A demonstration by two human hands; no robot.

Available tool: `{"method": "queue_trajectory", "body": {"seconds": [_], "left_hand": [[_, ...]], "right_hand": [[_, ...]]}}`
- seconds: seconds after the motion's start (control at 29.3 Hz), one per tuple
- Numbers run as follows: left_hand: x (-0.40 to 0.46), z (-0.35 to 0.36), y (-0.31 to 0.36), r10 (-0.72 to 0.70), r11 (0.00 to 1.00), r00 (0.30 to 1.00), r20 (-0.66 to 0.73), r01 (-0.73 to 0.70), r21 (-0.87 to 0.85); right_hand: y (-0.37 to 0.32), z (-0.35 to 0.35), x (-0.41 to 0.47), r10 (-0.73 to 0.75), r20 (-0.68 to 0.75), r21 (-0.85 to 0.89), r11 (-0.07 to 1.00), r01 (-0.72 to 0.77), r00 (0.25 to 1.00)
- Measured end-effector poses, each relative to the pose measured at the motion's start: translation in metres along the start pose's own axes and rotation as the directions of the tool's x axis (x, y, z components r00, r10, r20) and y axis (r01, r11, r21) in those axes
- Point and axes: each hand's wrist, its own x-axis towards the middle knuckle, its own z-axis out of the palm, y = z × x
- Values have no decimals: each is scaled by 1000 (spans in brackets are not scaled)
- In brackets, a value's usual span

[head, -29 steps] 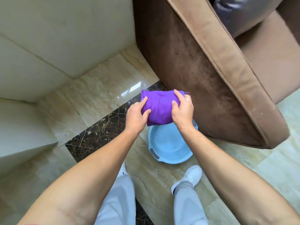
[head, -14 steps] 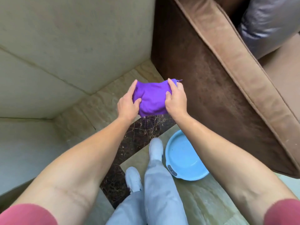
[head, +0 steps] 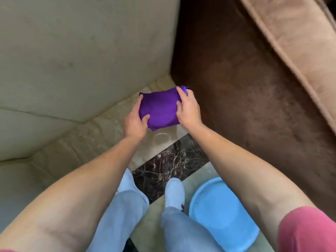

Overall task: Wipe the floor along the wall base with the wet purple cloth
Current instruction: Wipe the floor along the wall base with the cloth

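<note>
Gripping purple cloth [head: 160, 109] w/ left hand [head: 135, 122] & right hand [head: 188, 110] (folded) near wall [head: 81, 51]

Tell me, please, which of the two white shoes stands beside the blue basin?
The right shoe, on the dark marble strip, stands next to the blue basin; the left shoe is farther off, toward the wall.

No readable text, label, brand, number or sign shows on anything here

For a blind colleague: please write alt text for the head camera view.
Both hands, left hand and right hand, hold a folded purple cloth above the beige floor strip between the wall and a brown sofa. A blue basin stands beside the right shoe.
</note>
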Motion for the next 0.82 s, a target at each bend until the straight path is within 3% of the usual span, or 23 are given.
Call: {"method": "queue_trajectory", "body": {"seconds": [0.2, 0.34, 0.68, 0.82], "left_hand": [[85, 78, -83, -42, 999, 999, -32, 42, -1], [128, 121, -125, 34, 999, 995, -88, -30, 43], [183, 139, -153, 182, 964, 980, -80, -162, 213], [194, 141, -149, 74, 942, 996, -50, -53, 332]], "right_hand": [[67, 103, 85, -117, 27, -171, 978, 120, 993], [103, 163, 131, -181, 104, -352, 913, 206, 978], [130, 230, 199, -249, -62, -374, 904, 209, 966], [131, 231, 211, -191, -6, -417, 893, 171, 982]]}}
